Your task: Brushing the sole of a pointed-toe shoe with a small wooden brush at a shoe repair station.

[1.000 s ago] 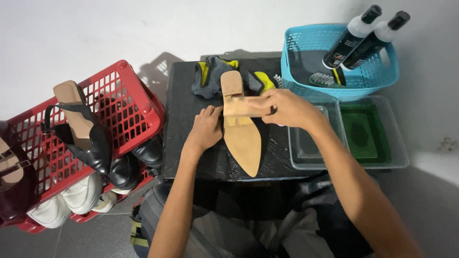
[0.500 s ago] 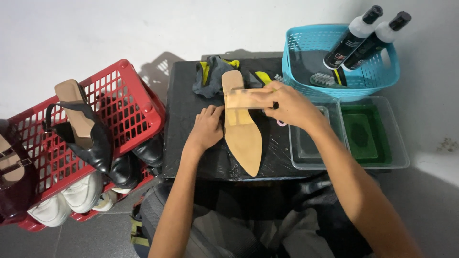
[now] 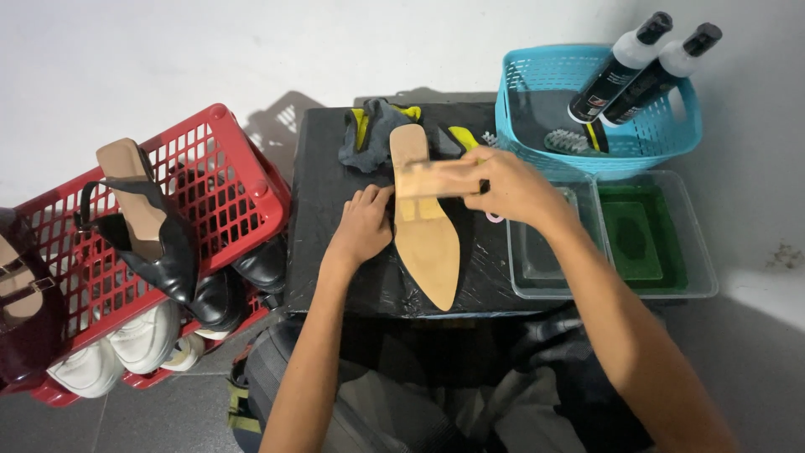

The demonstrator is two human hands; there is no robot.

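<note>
My right hand (image 3: 513, 186), closed around a wooden-backed brush (image 3: 438, 178), has slid slightly across the tan sole of the upturned pointed shoe (image 3: 423, 231) on the black surface (image 3: 335, 226). My left hand (image 3: 362, 228) lies flat, fingers together, against the shoe's left edge, bracing it just as before; scrubbing seems mid-course.

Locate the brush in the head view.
The brush lies across the upturned shoe sole mid-table, gripped by the right hand; the left hand steadies the shoe.
</note>
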